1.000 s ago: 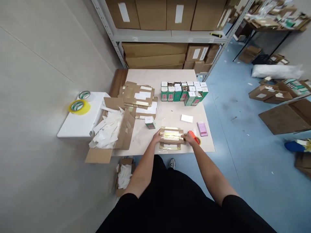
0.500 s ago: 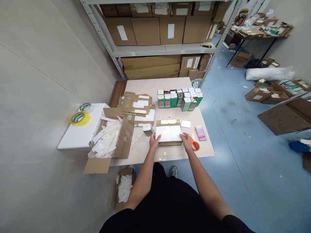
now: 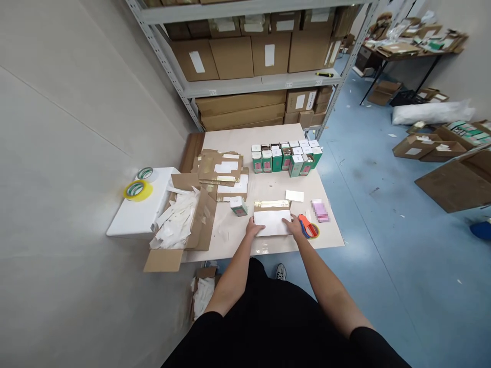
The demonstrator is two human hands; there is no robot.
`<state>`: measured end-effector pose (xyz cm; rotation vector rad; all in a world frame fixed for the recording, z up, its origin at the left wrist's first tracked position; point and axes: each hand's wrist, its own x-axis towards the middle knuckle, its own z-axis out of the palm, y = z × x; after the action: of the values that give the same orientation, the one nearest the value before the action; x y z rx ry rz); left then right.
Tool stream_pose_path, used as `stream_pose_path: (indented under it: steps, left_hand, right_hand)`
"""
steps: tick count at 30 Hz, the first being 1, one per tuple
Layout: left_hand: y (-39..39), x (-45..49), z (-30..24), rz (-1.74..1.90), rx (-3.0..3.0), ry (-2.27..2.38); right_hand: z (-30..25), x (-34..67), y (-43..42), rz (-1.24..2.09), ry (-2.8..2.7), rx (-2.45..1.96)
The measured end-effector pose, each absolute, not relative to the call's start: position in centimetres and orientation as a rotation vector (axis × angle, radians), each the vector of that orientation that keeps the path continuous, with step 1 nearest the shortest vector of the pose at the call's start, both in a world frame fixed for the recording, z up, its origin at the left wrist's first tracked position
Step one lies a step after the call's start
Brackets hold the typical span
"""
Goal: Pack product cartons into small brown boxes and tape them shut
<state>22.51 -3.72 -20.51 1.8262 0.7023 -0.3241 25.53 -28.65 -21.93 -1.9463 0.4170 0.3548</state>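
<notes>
A flat cardboard box (image 3: pixel 272 223) with a large white label and shiny tape along its far edge lies at the table's near side. My left hand (image 3: pixel 254 228) grips its left edge, thumb on top. On the opposite edge is my right hand (image 3: pixel 293 225), its thumb also over the label. Both hands are closed on the box; the fingers beneath are hidden. Just right of my right hand sits an orange tape dispenser (image 3: pixel 307 225) with a roll of tape. A small green-and-white box (image 3: pixel 238 206) stands to the left, and a white card (image 3: pixel 294 196) lies beyond the box.
Several green-and-white boxes (image 3: pixel 286 157) stand at the table's far right. Flattened cardboard (image 3: pixel 220 167) is stacked at the left, beside an open carton (image 3: pixel 205 217) of white paper strips. A yellow tape roll (image 3: pixel 138 190) lies on a white surface. Shelving (image 3: pixel 238 87) rises behind.
The flat box has been drawn nearer to me, away from the white card, and its layered front side no longer shows. Both hands moved with it. The view has shifted slightly.
</notes>
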Motion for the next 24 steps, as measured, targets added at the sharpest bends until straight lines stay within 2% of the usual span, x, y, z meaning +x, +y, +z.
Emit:
stream_pose_path:
  steps: [5, 11, 15, 17, 20, 22, 24]
  left_hand:
    - [-3.2, 20.4, -20.3, -0.071, 1.656, 0.513]
    - [-3.0, 17.6, -21.7, -0.264, 1.737, 0.469]
    - [-1.7, 17.6, -20.9, -0.339, 1.876, 0.455]
    - [-1.3, 18.0, -19.6, -0.191, 1.986, 0.491]
    - [-2.2, 19.5, -17.1, 0.151, 2.140, 0.443]
    - [-3.8, 21.0, -15.6, 0.102, 2.209, 0.145]
    - [-5.5, 22.6, -14.7, -0.102, 2.260, -0.162]
  right_hand:
    - [-20.4, 24.6, -30.0, 0.224, 0.322, -1.567]
    - [-22.0, 22.0, -29.8, 0.464, 0.449, -1.641]
    - [-22.0, 21.9, -29.6, 0.473, 0.426, -1.759]
    - [-21.6, 22.1, -29.6, 0.362, 0.450, -1.826]
    - [-20.8, 22.6, -29.3, -0.001, 0.408, -2.032]
    - [-20.2, 23.1, -28.7, -0.214, 0.237, -2.174]
    - [-19.5, 23.7, -27.7, -0.217, -0.014, -2.263]
